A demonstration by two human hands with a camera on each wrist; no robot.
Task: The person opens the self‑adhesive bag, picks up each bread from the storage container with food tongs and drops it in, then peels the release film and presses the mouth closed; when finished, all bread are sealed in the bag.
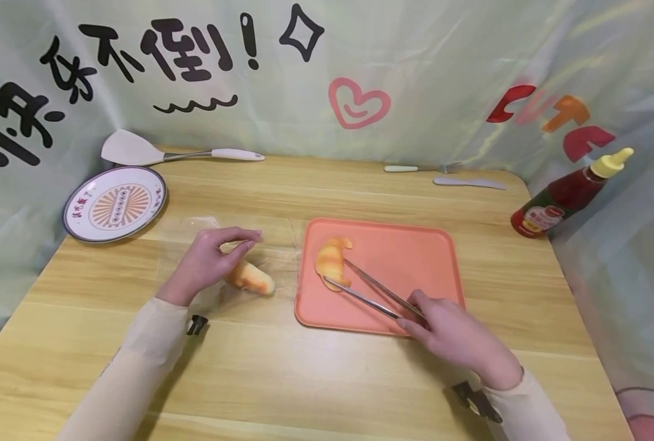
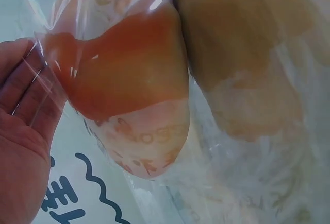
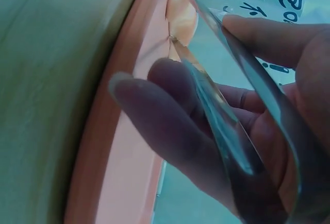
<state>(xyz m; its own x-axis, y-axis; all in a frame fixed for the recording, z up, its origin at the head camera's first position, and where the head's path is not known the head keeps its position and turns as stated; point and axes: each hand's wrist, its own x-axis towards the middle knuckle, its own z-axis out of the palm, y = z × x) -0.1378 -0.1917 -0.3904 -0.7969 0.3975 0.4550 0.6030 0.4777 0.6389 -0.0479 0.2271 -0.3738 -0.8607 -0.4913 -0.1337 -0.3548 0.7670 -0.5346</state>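
Note:
My left hand (image 1: 208,260) pinches the edge of a clear plastic bag (image 1: 283,251) between thumb and fingers. A bread roll (image 1: 256,280), browned on top and pale at its end, lies inside the bag; the left wrist view shows this roll (image 2: 139,74) close up through the film. My right hand (image 1: 459,337) grips metal tongs (image 1: 362,299) with thumb and fingers. The tong tips stand apart on either side of a croissant (image 1: 331,262), which lies at the left of a pink tray (image 1: 409,251). Whether both tips touch the croissant, I cannot tell.
A patterned plate (image 1: 79,202) and a white spatula (image 1: 134,149) are at the back left. A fork (image 1: 406,168) and a table knife (image 1: 467,182) lie along the back edge. At the right corner stands a red sauce bottle (image 1: 558,202). A printed cloth (image 1: 415,61) hangs behind.

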